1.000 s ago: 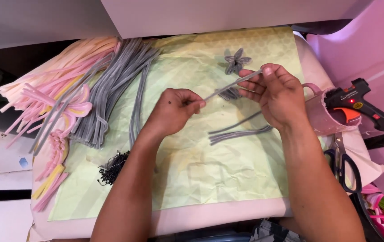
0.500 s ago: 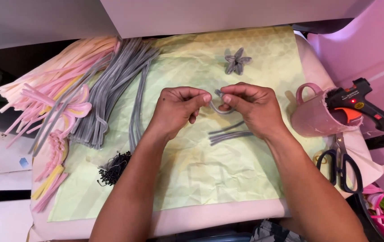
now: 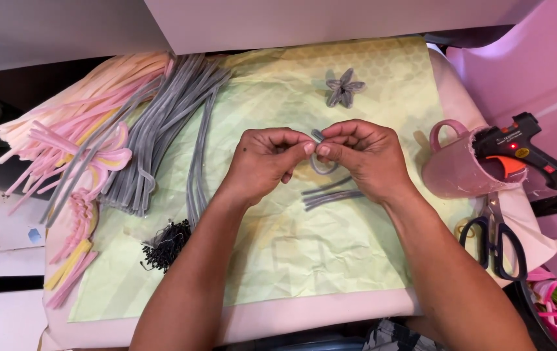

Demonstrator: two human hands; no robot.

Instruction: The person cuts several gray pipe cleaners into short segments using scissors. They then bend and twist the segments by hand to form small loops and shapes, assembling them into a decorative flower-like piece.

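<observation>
My left hand (image 3: 266,161) and my right hand (image 3: 361,156) meet over the middle of a pale green paper sheet (image 3: 304,253). Between the fingertips of both hands is a short grey fuzzy stem (image 3: 320,164), bent into a small loop that hangs below my fingers. Just under my right hand lie a few short grey stem pieces (image 3: 330,194). A finished grey flower shape (image 3: 344,87) rests on the paper beyond my hands.
A bundle of long grey stems (image 3: 161,130) and a fan of pink and cream stems (image 3: 77,123) lie left. Black scraps (image 3: 164,246) sit near my left forearm. On the right are a pink mug (image 3: 455,168), a black glue gun (image 3: 522,151) and scissors (image 3: 496,237).
My hands were apart with the grey stem stretched straight between them. They have come together and the stem is now bent into a loop.
</observation>
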